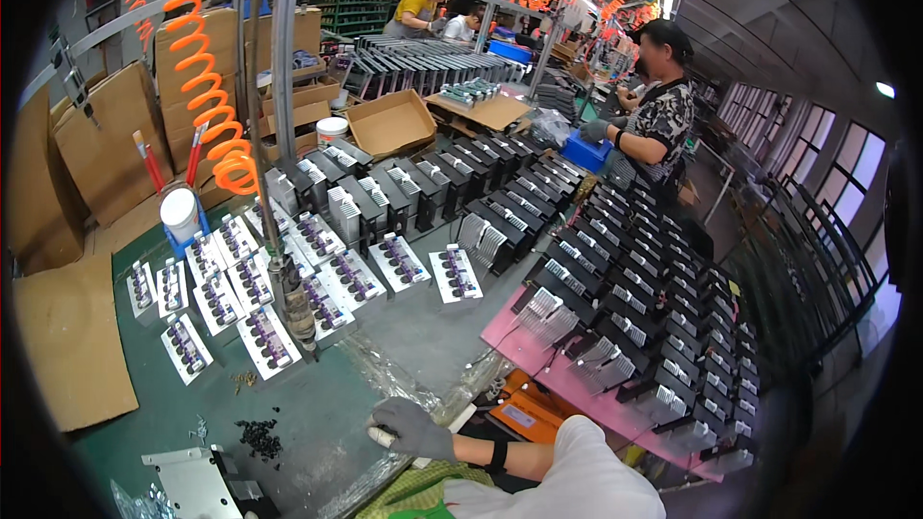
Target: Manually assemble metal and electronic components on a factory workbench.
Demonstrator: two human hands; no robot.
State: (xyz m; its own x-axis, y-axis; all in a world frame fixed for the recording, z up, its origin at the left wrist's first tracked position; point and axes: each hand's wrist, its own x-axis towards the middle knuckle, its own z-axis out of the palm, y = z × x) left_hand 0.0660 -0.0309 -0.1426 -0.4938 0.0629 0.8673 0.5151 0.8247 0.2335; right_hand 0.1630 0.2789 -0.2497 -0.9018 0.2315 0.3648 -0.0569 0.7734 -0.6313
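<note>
My right hand (415,429), in a grey glove with light fingertips, rests by the near edge of the green-topped bench (317,404). Its fingers are curled in, and whatever they may hold is hidden. A black band circles that wrist. To its left lies a heap of small black screws (260,439). A silver metal plate (192,482) with holes lies at the lower edge, beside a black part. Brass-coloured screws (244,381) and a few silver screws (200,429) are scattered nearby. My left hand cannot be made out.
A power screwdriver (296,308) hangs over white plates with purple-and-black parts (258,338). Rows of black finned units (630,327) fill a pink-covered surface (510,327) to the right. A white tub (180,213) stands left. A co-worker (663,106) stands beyond the rows.
</note>
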